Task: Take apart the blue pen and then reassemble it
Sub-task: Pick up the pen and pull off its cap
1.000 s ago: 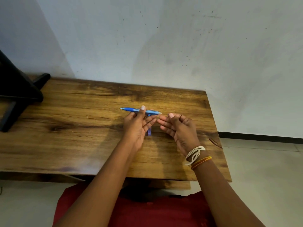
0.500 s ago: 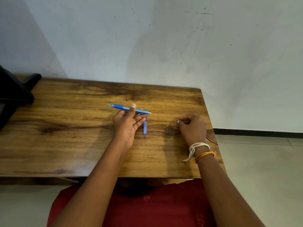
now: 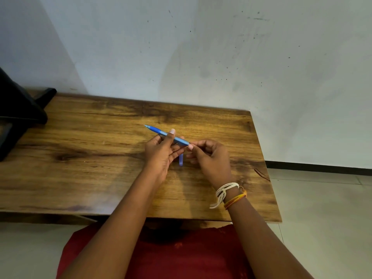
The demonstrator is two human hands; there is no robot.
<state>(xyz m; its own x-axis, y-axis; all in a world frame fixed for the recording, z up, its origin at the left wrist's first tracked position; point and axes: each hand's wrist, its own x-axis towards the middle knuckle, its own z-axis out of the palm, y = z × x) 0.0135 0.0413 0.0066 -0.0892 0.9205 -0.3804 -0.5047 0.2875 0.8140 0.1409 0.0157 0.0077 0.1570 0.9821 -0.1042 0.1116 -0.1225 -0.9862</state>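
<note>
The blue pen (image 3: 158,130) is held above the wooden table (image 3: 80,162), its tip pointing left and away from me. My left hand (image 3: 161,154) grips the barrel around its middle, thumb on top. My right hand (image 3: 211,158) has its fingertips pinched together at the pen's rear end; anything small between them is hidden. A short translucent blue pen piece (image 3: 181,160) lies on the table between my two hands, lengthwise towards me.
A black object (image 3: 18,111) stands at the table's far left. A white wall rises right behind the table. The table's right edge (image 3: 267,178) drops to a tiled floor. Thread bands circle my right wrist (image 3: 229,193).
My right hand went out to the table's right side with its fingers closed, then came back to the pen's rear end. My left hand tilted the pen's tip further away.
</note>
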